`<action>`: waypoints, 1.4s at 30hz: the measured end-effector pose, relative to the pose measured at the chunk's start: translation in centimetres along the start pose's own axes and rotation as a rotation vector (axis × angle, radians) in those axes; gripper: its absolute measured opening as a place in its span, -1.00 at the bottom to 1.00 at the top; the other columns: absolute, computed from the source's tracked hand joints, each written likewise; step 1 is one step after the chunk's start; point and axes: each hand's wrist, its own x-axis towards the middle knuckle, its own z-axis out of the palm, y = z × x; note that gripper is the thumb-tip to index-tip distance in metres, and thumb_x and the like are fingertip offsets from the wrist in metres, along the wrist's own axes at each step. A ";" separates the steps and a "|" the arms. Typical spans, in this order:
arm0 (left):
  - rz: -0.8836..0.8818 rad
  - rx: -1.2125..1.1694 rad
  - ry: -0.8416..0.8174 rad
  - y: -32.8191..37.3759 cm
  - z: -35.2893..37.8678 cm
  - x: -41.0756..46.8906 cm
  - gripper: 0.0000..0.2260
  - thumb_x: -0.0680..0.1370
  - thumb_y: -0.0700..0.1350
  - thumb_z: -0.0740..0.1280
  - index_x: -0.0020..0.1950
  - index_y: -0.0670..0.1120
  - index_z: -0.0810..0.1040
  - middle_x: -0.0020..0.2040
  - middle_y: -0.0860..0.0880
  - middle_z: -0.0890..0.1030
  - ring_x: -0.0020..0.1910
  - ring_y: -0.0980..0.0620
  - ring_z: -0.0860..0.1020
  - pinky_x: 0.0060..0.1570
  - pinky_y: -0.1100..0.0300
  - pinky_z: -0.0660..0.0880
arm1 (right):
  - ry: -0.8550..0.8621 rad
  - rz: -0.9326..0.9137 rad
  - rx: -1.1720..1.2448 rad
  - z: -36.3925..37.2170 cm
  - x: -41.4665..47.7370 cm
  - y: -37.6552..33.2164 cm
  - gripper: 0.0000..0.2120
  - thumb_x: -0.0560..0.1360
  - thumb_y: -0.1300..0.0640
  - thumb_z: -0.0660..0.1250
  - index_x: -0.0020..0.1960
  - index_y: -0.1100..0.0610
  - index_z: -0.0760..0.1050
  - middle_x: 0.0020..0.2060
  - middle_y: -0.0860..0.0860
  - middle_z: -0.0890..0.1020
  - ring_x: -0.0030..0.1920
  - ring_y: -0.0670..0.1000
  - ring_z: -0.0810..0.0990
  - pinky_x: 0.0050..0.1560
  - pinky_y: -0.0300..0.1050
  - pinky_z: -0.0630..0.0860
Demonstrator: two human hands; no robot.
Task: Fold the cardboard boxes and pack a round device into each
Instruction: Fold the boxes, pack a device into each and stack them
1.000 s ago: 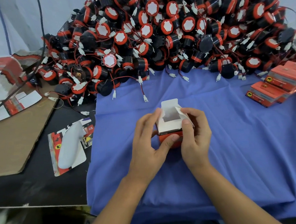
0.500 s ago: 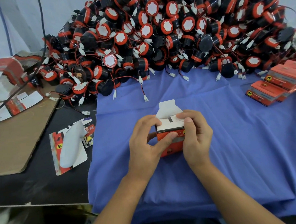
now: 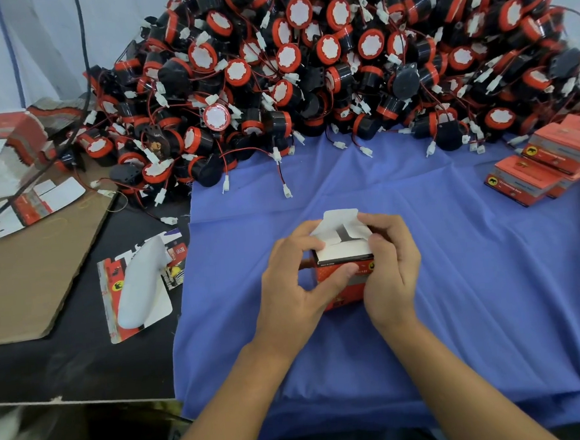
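A small red cardboard box (image 3: 340,268) with white inner flaps stands on the blue cloth (image 3: 474,275) at the centre. My left hand (image 3: 293,285) grips its left side, thumb across the red front. My right hand (image 3: 391,264) grips the right side, fingers curled over the folded side flaps. The rear white tuck flap still stands up. What lies inside the box is hidden. A big heap of round black-and-orange devices (image 3: 339,65) with red wires and white plugs fills the back.
Packed red boxes (image 3: 545,164) are stacked at the right edge. Flat box blanks (image 3: 33,203) lie on brown cardboard (image 3: 28,272) at the left. A white handle-shaped object (image 3: 138,285) rests on printed cards on the black table. A black cable hangs at the left.
The box has been turned so its red front faces me. The white side flaps have been folded down over the opening, and both hands closed in on its top.
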 end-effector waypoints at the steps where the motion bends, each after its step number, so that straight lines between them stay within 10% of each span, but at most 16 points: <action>1: 0.016 0.009 0.000 -0.1 0.0 0.0 -0.69 0.47 0.18 0.50 0.12 0.22 0.47 0.38 0.22 0.53 0.22 -0.08 0.59 0.15 -0.03 0.56 | -0.012 0.016 0.018 0.0 0.0 -0.3 -0.70 0.52 0.31 0.11 0.00 0.04 0.57 -0.19 -0.16 0.63 -0.17 -0.15 0.55 -0.16 -0.31 0.47; 8: 0.054 -0.013 0.017 -0.4 -0.1 -0.2 -0.63 0.50 0.14 0.52 0.20 0.14 0.48 0.29 0.12 0.57 0.28 -0.10 0.56 0.16 -0.04 0.57 | -0.201 0.329 0.086 -1.0 1.4 -2.2 -0.76 0.35 0.21 0.12 -0.15 0.02 0.53 -0.08 0.17 0.59 -0.08 0.08 0.50 -0.12 -0.03 0.41; 12: -0.046 -0.044 -0.052 0.2 -0.2 0.3 -0.51 0.51 0.11 0.50 0.40 0.26 0.45 0.30 0.15 0.52 0.34 -0.08 0.52 0.23 -0.01 0.56 | -0.228 0.370 0.022 -1.0 2.0 -3.2 -0.76 0.35 0.18 0.11 -0.25 -0.04 0.52 -0.13 -0.07 0.66 -0.09 -0.02 0.58 -0.10 -0.02 0.45; 17: -0.049 -0.005 -0.164 1.4 -0.7 2.2 -0.73 0.50 0.16 0.46 0.19 0.21 0.62 0.29 0.21 0.48 0.34 -0.01 0.52 0.30 -0.08 0.51 | -0.250 0.462 0.112 -1.2 2.1 -3.4 -0.90 0.41 0.07 0.26 -0.25 0.05 0.48 -0.05 -0.05 0.70 -0.09 0.03 0.66 -0.10 0.01 0.52; 27: -0.337 -0.167 -0.007 4.3 -0.9 2.8 -0.60 0.51 0.21 0.47 0.32 0.24 0.50 0.26 0.15 0.57 0.23 0.27 0.54 0.13 0.45 0.45 | -0.176 0.088 0.148 -1.5 2.9 -4.5 -0.66 0.38 0.43 0.26 -0.02 0.04 0.55 -0.12 -0.03 0.64 -0.06 -0.02 0.61 -0.03 -0.19 0.54; 34: -0.412 0.099 -0.090 2.2 0.2 2.4 -0.66 0.58 -0.14 0.44 0.33 0.06 0.54 0.24 0.09 0.56 0.18 0.21 0.55 0.18 0.18 0.54 | -0.122 0.000 -0.229 -1.3 0.7 -2.8 -0.57 0.41 0.41 0.24 0.07 -0.06 0.54 0.00 -0.23 0.60 -0.05 -0.18 0.62 -0.11 -0.34 0.53; 39: -0.425 0.000 -0.299 0.5 0.3 1.2 -0.35 0.47 0.06 0.57 0.48 0.25 0.36 0.36 0.27 0.47 0.32 0.32 0.46 0.31 0.24 0.50 | 0.043 0.083 -0.304 -4.7 -0.4 -1.0 -0.65 0.50 0.18 0.37 0.28 0.01 0.50 0.27 -0.05 0.48 0.34 -0.09 0.48 0.23 -0.38 0.40; 42: -0.379 -0.087 -0.261 1.1 1.5 0.5 -0.28 0.40 0.10 0.59 0.35 0.55 0.26 0.29 0.44 0.46 0.25 0.39 0.50 0.09 0.44 0.52 | -0.053 0.264 -0.237 -5.7 0.0 -0.9 -0.67 0.58 0.16 0.45 0.30 -0.03 0.50 0.25 -0.03 0.57 0.29 0.06 0.57 0.29 -0.02 0.52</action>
